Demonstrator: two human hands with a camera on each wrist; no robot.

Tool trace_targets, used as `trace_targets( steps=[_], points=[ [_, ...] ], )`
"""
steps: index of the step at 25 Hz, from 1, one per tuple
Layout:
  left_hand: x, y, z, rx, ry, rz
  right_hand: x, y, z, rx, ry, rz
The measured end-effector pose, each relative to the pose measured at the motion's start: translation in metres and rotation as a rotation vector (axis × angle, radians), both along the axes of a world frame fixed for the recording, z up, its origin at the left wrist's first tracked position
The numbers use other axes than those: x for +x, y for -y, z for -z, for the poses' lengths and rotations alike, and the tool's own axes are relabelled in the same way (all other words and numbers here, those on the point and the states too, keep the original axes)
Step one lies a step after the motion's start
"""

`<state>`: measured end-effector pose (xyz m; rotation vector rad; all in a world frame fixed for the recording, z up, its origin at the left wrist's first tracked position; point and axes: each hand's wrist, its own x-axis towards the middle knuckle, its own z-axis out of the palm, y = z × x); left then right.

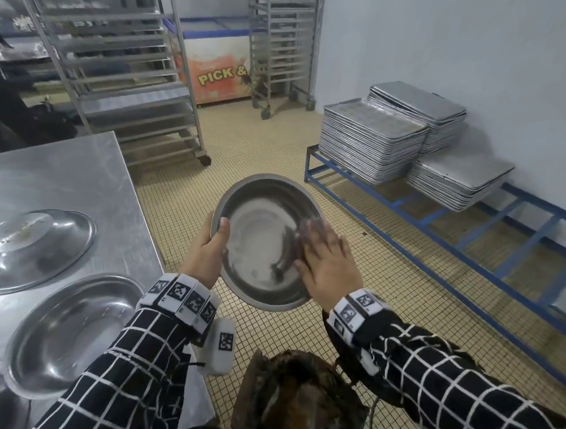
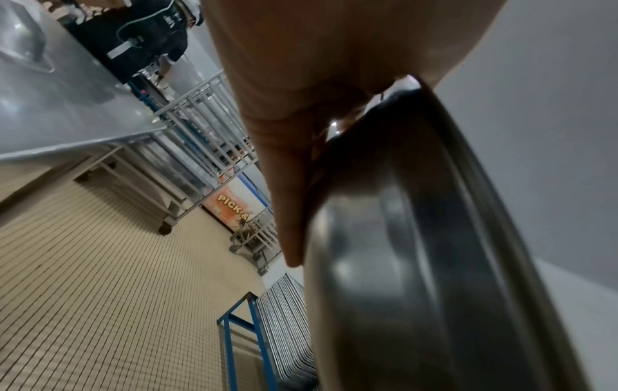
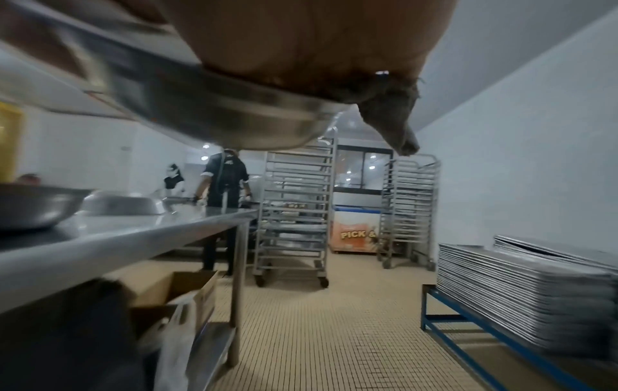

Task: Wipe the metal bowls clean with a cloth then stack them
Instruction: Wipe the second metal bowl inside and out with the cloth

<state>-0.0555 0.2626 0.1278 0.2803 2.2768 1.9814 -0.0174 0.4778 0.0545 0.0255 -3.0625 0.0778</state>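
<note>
Low in the centre of the head view, both hands meet on one bowl point(image 1: 263, 239) held above the floor, tilted so its open face looks back at the person. At its left rim the left hand point(image 1: 206, 250) grips, thumb hooked inside, fingers behind. On the inner right wall the right hand point(image 1: 326, 261) lies flat with fingers spread, pressing a cloth point(image 3: 391, 116) whose tail hangs past the rim in the right wrist view. Left of these, on the bench point(image 1: 68, 170), wait an upright bowl point(image 1: 74, 329) at lower left and, farther up, an upturned one point(image 1: 30, 247). Stacking, I judge, means carrying leftward; the left hand is nearer.
</note>
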Motion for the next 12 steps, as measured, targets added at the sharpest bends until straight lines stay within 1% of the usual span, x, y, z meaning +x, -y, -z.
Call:
trace_targets(
  steps=[2,3,6,7,8,10,12],
  points=[
    [0.000,0.000,0.005,0.001,0.023,0.005,-0.012,-0.011,-0.010,-0.111,-0.089,0.036],
    [-0.001,0.001,0.007,0.023,0.049,0.009,-0.015,-0.013,-0.015,-0.212,-0.122,0.057],
    [-0.004,0.007,0.008,0.100,0.168,0.064,-0.014,-0.015,-0.031,-0.658,-0.184,0.141],
    [-0.006,0.009,0.007,0.111,0.213,0.090,-0.012,-0.016,-0.036,-0.764,-0.187,0.188],
    [-0.006,0.010,0.007,0.111,0.251,0.120,-0.011,-0.017,-0.040,-0.826,-0.166,0.240],
    [-0.005,0.011,0.007,0.105,0.271,0.143,-0.009,-0.018,-0.043,-0.885,-0.085,0.316],
    [-0.007,0.011,0.010,0.119,0.236,0.065,-0.007,-0.016,-0.040,-0.927,-0.074,0.379]
  ],
)
